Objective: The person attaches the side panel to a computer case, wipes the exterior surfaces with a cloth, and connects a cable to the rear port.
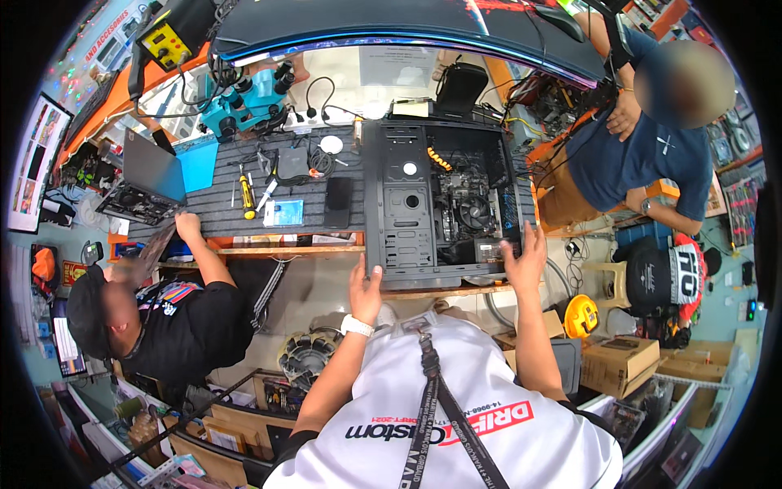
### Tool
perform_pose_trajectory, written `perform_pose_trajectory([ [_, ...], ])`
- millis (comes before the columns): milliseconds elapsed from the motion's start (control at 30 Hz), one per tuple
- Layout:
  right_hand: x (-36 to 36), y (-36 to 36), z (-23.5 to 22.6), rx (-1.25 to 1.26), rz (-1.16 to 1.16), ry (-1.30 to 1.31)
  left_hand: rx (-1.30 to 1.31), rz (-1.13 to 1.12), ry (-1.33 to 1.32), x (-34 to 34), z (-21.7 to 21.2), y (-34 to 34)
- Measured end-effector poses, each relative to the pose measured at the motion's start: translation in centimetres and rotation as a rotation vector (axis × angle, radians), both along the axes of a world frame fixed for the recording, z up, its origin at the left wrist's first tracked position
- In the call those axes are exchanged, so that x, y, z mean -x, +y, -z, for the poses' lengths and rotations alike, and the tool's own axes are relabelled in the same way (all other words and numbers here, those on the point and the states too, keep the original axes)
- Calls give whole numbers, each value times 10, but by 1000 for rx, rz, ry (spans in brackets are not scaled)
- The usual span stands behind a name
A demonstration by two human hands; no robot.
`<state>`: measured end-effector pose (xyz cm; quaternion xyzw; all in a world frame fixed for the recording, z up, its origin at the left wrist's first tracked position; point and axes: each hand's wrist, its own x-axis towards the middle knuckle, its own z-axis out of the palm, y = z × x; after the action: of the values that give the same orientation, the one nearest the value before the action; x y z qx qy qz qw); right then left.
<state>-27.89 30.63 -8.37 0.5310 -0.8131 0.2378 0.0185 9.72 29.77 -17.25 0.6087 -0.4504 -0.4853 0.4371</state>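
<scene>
Framing hands: left hand (366,292) at seven o'clock and right hand (525,258) at four, at the near corners of the black computer case (407,218).
Fingers: spread away from the thumbs on both hands, neither closed round the case; how firmly they press, I cannot tell.
Case: at the clock's centre, lying on its side, open face up, on the grey striped bench (213,213).
Case interior: round fan (476,213) toward four o'clock, orange coiled cable (440,159) toward twelve.
Bench at nine o'clock: dark phone (337,202) near the case, then blue-and-white packet (283,213), then yellow-and-black screwdriver (247,200); well beyond, a raised laptop (151,167).
Microscope: teal microscope (252,102) at ten.
Co-workers: person in black (191,330) at eight, one hand near the laptop; person in dark blue (652,163) toward three.
Cardboard: brown box (615,367) between four and five.
</scene>
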Motion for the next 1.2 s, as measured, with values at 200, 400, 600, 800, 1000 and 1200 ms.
perform_pose_trajectory([
  [200, 32, 9, 47, -81, 94, -370, -21, -37, 278, -15, -2, 16],
  [400, 27, 13, 57, -12, 172, -347, 196, -10, -90, -19, -14, 22],
  [600, 29, 12, 61, 7, 221, -412, 100, -186, 166, -5, -16, 22],
  [800, 90, 31, 117, 328, 393, -1329, 35, -221, 173, -3, -11, 24],
  [1000, 131, 33, 189, -15, 673, -1616, -50, -279, 100, 7, -15, 25],
  [1200, 134, 16, 197, -421, 238, -929, -177, -185, -101, 19, -24, 26],
])
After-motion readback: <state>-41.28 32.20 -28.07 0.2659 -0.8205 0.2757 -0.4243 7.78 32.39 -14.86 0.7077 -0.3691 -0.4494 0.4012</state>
